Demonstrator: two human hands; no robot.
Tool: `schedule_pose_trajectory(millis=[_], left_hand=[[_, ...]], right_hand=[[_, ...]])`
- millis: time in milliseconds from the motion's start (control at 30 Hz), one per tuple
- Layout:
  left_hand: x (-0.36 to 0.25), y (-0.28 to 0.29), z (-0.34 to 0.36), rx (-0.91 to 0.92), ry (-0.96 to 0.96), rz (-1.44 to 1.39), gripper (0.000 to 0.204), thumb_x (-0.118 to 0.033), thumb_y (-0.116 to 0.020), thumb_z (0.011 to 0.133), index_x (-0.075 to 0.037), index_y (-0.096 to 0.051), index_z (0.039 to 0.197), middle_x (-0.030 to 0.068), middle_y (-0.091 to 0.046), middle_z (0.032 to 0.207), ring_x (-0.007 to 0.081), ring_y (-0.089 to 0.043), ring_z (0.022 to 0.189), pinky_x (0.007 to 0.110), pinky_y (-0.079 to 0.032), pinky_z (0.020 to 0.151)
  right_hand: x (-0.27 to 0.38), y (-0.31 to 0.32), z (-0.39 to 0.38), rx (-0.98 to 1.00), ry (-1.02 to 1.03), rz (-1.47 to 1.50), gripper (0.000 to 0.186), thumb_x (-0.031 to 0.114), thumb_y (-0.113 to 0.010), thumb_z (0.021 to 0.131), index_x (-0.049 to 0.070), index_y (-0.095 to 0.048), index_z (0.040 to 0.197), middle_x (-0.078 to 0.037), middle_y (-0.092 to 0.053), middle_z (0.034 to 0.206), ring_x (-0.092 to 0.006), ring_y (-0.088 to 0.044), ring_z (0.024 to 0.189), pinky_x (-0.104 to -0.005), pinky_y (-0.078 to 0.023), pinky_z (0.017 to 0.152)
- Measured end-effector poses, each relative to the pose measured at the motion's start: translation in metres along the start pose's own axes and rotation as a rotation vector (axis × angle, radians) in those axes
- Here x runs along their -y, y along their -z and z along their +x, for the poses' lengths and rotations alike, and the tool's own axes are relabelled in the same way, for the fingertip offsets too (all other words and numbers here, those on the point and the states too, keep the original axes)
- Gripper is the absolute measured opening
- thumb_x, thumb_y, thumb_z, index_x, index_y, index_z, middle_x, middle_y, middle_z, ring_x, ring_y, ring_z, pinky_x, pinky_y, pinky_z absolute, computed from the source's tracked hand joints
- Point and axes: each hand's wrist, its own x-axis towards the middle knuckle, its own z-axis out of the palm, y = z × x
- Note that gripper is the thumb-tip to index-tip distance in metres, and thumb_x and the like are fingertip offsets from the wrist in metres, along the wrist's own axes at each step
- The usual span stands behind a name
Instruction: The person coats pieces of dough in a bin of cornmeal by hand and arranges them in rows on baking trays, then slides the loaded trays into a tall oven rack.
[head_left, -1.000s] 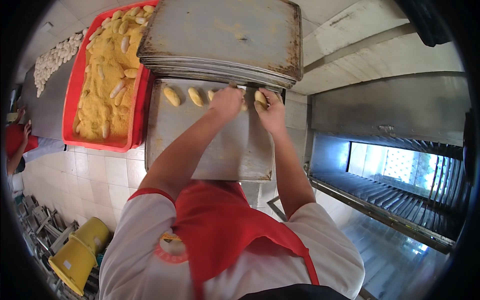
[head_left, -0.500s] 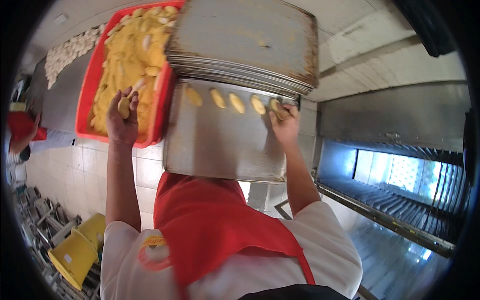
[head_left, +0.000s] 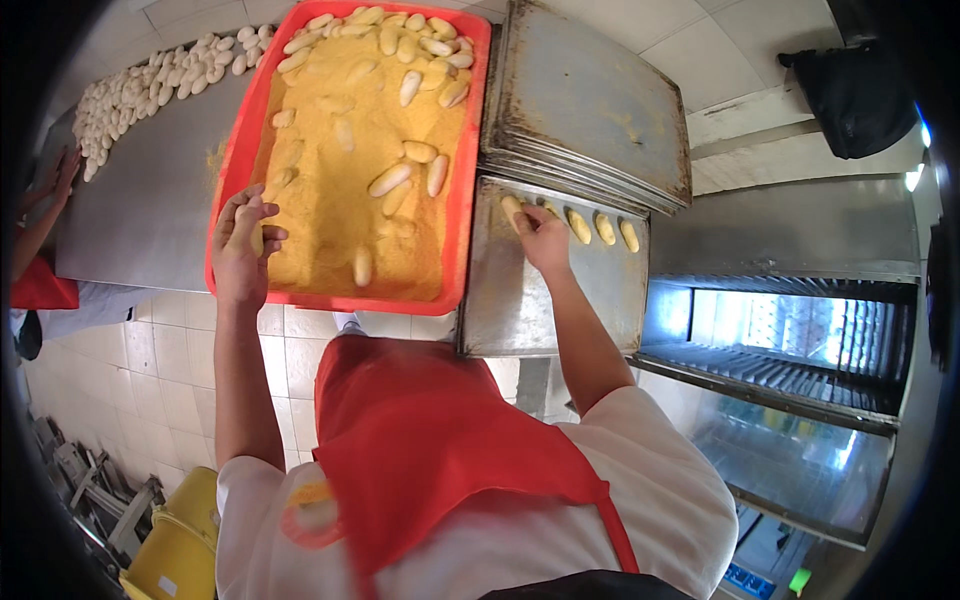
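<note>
My left hand is curled round a crumb-coated dough piece at the left side of a red tub, which holds yellow crumbs and several oval dough pieces. Right of the tub, my right hand grips another dough piece at the left end of a row of coated pieces along the far part of a metal baking tray.
Stacked baking trays lie beyond that tray. A steel table at left carries pale dough pieces; a co-worker's hand is beside it. A metal cabinet with rails stands right, a yellow bucket lower left.
The view has shifted toward the tub. My left hand has left the tray for the tub, with a piece in it; my right hand has moved from the row's right end to its left end.
</note>
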Motion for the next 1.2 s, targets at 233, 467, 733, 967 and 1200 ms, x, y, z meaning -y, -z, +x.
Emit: schedule_pose_trajectory(millis=[233,467,733,967,1200], left_hand=[[0.043,0.023,0.053,0.386,-0.562,0.976,0.022,-0.015,-0.074,0.092,-0.006,-0.07,0.112,0.0138,-0.072,0.1,0.0293,-0.072,0.087,0.04,-0.058,0.079],[0.08,-0.02,0.059,1.249,-0.912,1.42,0.027,-0.015,-0.08,0.082,-0.009,-0.068,0.105,0.0141,-0.066,0.119,0.035,-0.067,0.11,0.046,-0.057,0.085],[-0.011,0.028,0.106,0.308,-0.284,0.667,0.046,-0.021,-0.084,0.085,-0.002,-0.059,0.118,0.0195,-0.07,0.102,0.0358,-0.071,0.092,0.043,-0.058,0.082],[0.044,0.051,0.13,0.391,-0.467,1.459,0.04,-0.03,-0.068,0.091,0.002,-0.063,0.115,0.0253,-0.072,0.102,0.0427,-0.07,0.096,0.051,-0.055,0.087],[0.034,0.033,0.169,0.106,-0.131,0.948,0.049,-0.032,-0.071,0.09,0.002,-0.065,0.125,0.0288,-0.073,0.114,0.0399,-0.069,0.114,0.048,-0.054,0.099]], right_hand=[[0.152,-0.024,-0.006,-0.094,0.34,-0.006,0.028,0.006,-0.075,0.091,0.008,-0.075,0.119,-0.013,-0.068,0.118,-0.0288,-0.071,0.093,-0.0398,-0.059,0.077],[0.243,-0.109,0.044,0.497,0.61,-0.57,0.029,0.011,-0.067,0.092,0.011,-0.072,0.121,-0.011,-0.066,0.122,-0.0374,-0.061,0.119,-0.0522,-0.049,0.101],[0.206,-0.122,0.015,0.629,0.4,-0.552,0.064,0.0,-0.074,0.082,0.01,-0.052,0.141,-0.02,-0.06,0.131,-0.0451,-0.063,0.12,-0.0513,-0.053,0.098],[0.257,-0.163,-0.001,0.541,-0.421,0.447,0.066,0.007,-0.076,0.088,0.004,-0.05,0.149,-0.015,-0.072,0.117,-0.0232,-0.072,0.102,-0.037,-0.061,0.073],[0.261,-0.162,0.072,0.252,-0.164,0.09,0.073,0.016,-0.074,0.091,-0.001,-0.044,0.156,-0.023,-0.063,0.138,-0.029,-0.069,0.12,-0.0376,-0.058,0.096]])
